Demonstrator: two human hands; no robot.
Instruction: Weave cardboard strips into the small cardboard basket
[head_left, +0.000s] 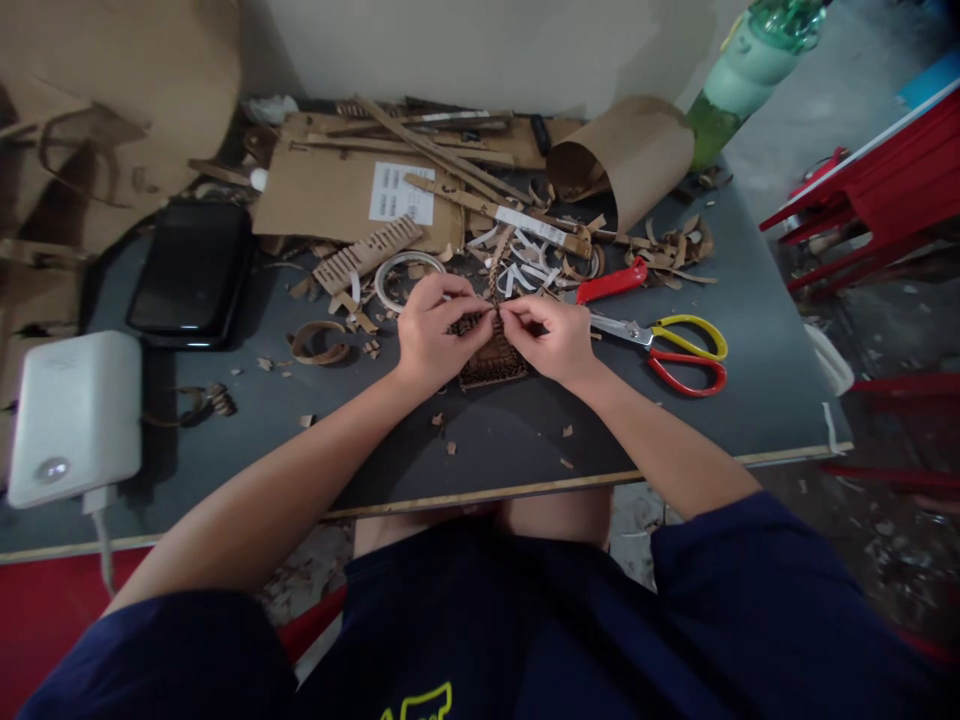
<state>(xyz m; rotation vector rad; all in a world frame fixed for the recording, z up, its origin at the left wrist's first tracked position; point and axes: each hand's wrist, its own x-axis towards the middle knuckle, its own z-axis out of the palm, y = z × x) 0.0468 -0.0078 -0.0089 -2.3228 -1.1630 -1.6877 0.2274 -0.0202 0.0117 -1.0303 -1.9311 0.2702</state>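
A small brown corrugated cardboard piece (491,368), boxy with ridged edges, lies on the dark table under my hands. A narrow ridged cardboard strip (496,262) rises from behind my fingertips. My left hand (442,332) is closed in a pinch at the strip's lower part. My right hand (551,335) pinches at the same spot from the other side, its fingertips almost meeting the left ones. Fingers partly hide the strip where both hands grip it. Just right of my right hand lie scissors (651,337) with one yellow and one red handle loop.
Behind my hands are a red-handled cutter (611,283), a tape roll (409,280), a slotted cardboard piece (367,255), and many scraps. A cardboard tube (652,160) and green bottle (750,80) stand at back right. On the left are a black device (191,270) and white power bank (79,420).
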